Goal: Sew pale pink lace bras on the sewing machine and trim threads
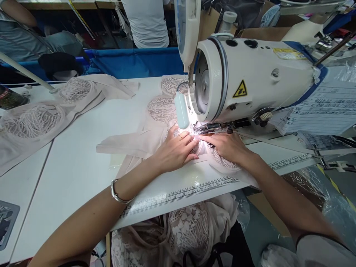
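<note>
A pale pink lace bra [161, 109] lies on the white table under the head of a sewing machine [258, 78]. My left hand [178, 150] rests flat on the fabric just left of the needle area, fingers spread, a ring on one finger. On the other side, my right hand [226, 146] is at the presser foot, its index finger stretched toward the needle and its other fingers curled by the lace. Whether those curled fingers pinch the cloth is hidden. A small lamp [181, 111] lights the spot brightly.
More lace bras [36, 122] lie at the left of the table. A measuring tape strip [191, 191] runs along the front edge. Further lace pieces [189, 230] sit on my lap. Written paper [319, 107] hangs at right. Other people [147, 22] are beyond the blue cloth.
</note>
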A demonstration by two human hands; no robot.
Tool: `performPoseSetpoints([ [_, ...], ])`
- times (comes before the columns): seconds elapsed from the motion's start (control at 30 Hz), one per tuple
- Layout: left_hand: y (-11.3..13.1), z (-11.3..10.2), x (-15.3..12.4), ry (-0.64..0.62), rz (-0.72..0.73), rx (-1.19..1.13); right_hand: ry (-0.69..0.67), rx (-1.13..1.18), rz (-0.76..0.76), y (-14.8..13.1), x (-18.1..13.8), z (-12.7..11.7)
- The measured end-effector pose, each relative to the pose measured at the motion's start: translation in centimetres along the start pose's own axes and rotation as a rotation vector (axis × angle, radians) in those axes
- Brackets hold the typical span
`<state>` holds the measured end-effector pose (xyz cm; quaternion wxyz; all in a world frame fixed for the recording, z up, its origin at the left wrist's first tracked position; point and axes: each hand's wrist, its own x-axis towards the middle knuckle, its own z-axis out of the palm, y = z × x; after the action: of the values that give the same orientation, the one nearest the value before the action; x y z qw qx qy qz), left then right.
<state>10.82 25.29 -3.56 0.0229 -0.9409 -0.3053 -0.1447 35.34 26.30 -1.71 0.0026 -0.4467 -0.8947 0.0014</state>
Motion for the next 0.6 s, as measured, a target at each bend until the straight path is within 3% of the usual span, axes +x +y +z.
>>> performPoseSetpoints([
  [0.1, 0.1, 0.1, 0.0, 0.012, -0.010, 0.004, 0.106, 0.003, -0.016, 0.4, -0.3, 0.6],
  [0.3, 0.4, 0.4, 0.1, 0.022, 0.000, 0.001, 0.373, 0.008, -0.269, 1.5, -1.0, 1.6],
  [0.6, -0.2, 0.1, 0.3, 0.007, -0.050, 0.012, 0.276, 0.059, -0.178, 1.4, 0.2, 1.4],
])
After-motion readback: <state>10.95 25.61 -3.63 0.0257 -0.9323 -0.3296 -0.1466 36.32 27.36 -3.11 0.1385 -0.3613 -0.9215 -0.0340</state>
